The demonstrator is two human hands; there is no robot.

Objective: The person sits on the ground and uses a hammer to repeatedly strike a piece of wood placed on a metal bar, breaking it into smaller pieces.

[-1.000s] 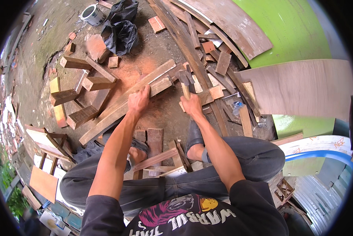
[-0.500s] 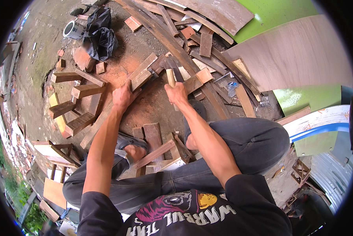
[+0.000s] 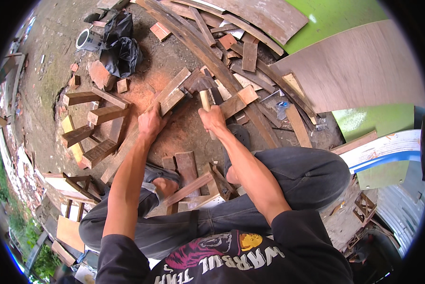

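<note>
— What is the left hand (image 3: 152, 124) doing?

— It presses flat on a long wooden plank (image 3: 148, 120) that lies slantwise on the reddish dirt ground (image 3: 184, 137). The fingers are spread over the wood, so the grip is wide, resting rather than closed.

— And the right hand (image 3: 212, 118)?

— Its grip is wrapped tight round the pale wooden handle of a handsaw (image 3: 208, 97), whose dark blade sits at the upper end of the plank, near a short wood block (image 3: 246, 94).

— Where is the plank in relation to the person?

— Just ahead of the bent knees, running from lower left to upper right, between the two hands.

— What else lies about?

— A stack of wood offcuts (image 3: 92, 128) to the left, a black plastic bag (image 3: 120, 47) and a paint tin (image 3: 88, 40) farther off, and a plywood sheet (image 3: 359, 71) on the right.
</note>
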